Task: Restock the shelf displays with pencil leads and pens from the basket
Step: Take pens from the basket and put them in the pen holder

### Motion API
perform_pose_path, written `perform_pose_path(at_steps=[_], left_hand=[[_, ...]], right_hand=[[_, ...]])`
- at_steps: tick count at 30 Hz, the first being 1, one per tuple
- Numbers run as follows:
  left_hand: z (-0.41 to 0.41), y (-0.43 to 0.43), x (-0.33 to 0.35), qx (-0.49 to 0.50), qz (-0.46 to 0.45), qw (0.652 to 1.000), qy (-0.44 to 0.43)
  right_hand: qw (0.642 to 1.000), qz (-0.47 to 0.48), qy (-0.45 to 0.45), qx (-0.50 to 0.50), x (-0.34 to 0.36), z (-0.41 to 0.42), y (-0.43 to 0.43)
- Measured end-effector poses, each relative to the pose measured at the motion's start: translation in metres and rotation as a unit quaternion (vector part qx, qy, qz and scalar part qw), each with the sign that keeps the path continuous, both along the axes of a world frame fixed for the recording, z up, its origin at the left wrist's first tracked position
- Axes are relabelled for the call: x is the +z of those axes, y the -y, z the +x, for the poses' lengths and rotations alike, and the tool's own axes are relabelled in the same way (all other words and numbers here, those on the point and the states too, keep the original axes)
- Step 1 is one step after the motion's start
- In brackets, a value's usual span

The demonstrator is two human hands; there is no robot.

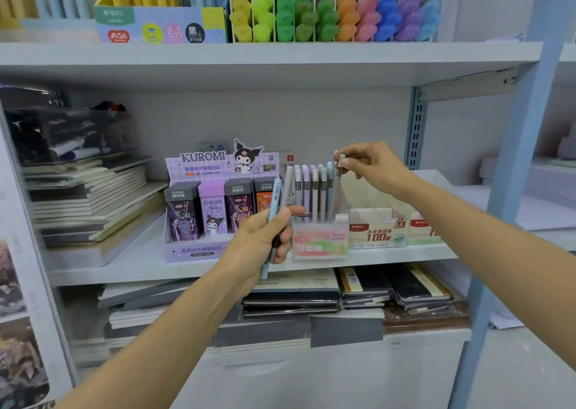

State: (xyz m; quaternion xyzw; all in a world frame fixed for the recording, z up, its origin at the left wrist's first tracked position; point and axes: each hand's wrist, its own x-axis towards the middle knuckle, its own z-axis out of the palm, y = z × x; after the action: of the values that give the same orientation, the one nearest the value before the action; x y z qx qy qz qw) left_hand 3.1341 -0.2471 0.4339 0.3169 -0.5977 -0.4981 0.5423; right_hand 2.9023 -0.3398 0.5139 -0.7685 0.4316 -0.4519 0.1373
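My left hand (261, 237) grips two pens in front of the middle shelf: a light blue pen (271, 212) and a grey pen (286, 190), both pointing up. My right hand (371, 167) pinches the top of a grey pen (338, 184) that stands at the right end of the clear pen display box (321, 240). Several pastel pens stand upright in that box. Left of it sits the purple Kuromi pencil lead display (199, 249) with several lead boxes in a row. The basket is out of view.
White lead boxes (378, 227) stand right of the pen box. Notebook stacks (90, 203) fill the shelf's left side and the shelf below (311, 296). Highlighters (333, 12) line the upper shelf. A blue shelf upright (514, 165) rises on the right.
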Motion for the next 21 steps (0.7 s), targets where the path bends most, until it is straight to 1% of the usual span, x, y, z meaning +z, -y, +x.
perform_pose_path(at_steps=[2, 4, 11, 14, 17, 20, 21], left_hand=[[0.001, -0.001, 0.001, -0.005, 0.0, 1.0, -0.001], [0.001, -0.002, 0.001, -0.008, 0.0, 1.0, 0.0], [0.002, -0.003, 0.001, -0.014, 0.002, 1.0, 0.001], [0.003, -0.004, 0.001, -0.006, 0.002, 1.0, 0.01], [0.004, -0.004, 0.001, -0.001, 0.005, 1.0, 0.013], [0.003, -0.004, 0.001, -0.005, 0.009, 1.0, 0.012], [0.002, -0.005, 0.001, -0.008, 0.011, 1.0, 0.01]], right_hand=[[1.0, 0.007, -0.022, 0.006, 0.003, -0.006, 0.001], [1.0, 0.008, -0.024, 0.01, 0.002, -0.009, 0.002], [0.999, -0.005, 0.032, 0.007, -0.006, 0.01, 0.01], [0.999, 0.008, 0.045, -0.003, -0.011, 0.012, 0.014], [0.999, 0.0, 0.029, -0.021, -0.016, 0.012, 0.015], [0.998, -0.019, -0.018, -0.061, -0.013, 0.013, 0.011], [0.997, -0.026, -0.019, -0.07, -0.01, 0.013, 0.009]])
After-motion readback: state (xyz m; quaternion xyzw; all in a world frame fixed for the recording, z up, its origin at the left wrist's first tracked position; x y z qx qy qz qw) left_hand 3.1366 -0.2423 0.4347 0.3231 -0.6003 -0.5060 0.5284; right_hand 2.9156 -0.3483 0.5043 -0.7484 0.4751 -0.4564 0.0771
